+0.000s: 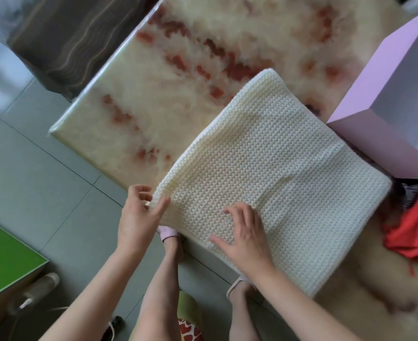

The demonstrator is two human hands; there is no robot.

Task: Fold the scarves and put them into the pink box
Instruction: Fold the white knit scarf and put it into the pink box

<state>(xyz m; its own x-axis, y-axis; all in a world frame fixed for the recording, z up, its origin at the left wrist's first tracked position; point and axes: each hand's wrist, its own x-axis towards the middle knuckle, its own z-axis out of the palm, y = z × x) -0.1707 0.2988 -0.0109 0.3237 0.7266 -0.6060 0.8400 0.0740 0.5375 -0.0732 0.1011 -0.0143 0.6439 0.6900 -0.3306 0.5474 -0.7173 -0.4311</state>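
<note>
Far to the left of both hands, a green-topped surface [3,252] and a clear bottle [39,287] stood on the floor side, well out of the work. The left hand [139,217] had its thumb and fingers pinched together on the near left corner of the cream knitted scarf [277,168], lifting that corner slightly off the marble-patterned table [153,82]. Just right of that pinch, the scarf lay folded into a thick, roughly square pad with more than one layer showing at its edges, so the folding looked nearly finished, perhaps with one squaring-up or a last fold left.

The right hand [247,239] rested on the scarf's near part, fingers spread and straight, clamped on nothing and only pressing the layers flat.

Beyond and to the right of that hand, the pink box [365,77] stood open, its near corner just beside the scarf's far right edge. What showed of its inside held nothing, so no scarf seemed packed yet. Right of the pressing hand, below the box, a red cloth [414,232] lay crumpled, likely another scarf not yet folded, with a darker piece partly hidden behind it.

Nothing lay between scarf and box. The box's tall wall appeared to be the only obstacle to lifting the pad in.
</note>
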